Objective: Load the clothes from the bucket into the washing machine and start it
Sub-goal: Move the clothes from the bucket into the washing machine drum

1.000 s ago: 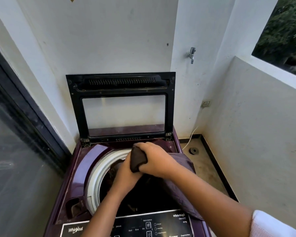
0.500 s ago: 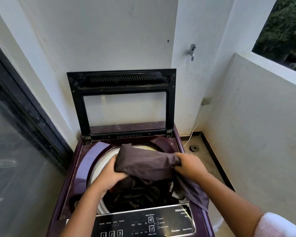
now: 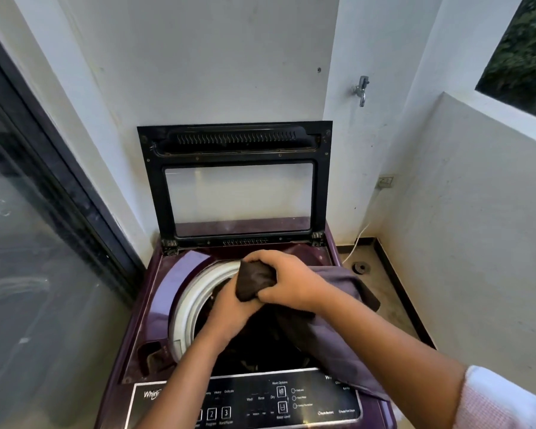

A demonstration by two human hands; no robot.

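Against white balcony walls, over the maroon top-loading washing machine (image 3: 174, 283), the dark purple garment (image 3: 331, 329), spread moments earlier, is being bunched by the left hand (image 3: 229, 308) and right hand (image 3: 287, 284), fingers clenched around it, for loading.

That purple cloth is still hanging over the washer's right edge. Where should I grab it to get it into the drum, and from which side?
Grip the purple cloth at its loose draped part lying on the right rim of the washing machine, coming from above on the right. That part lies flat and exposed, clear of the bunched dark end held between the left hand and right hand, so fingers can pinch a fold and sweep it left into the opening.
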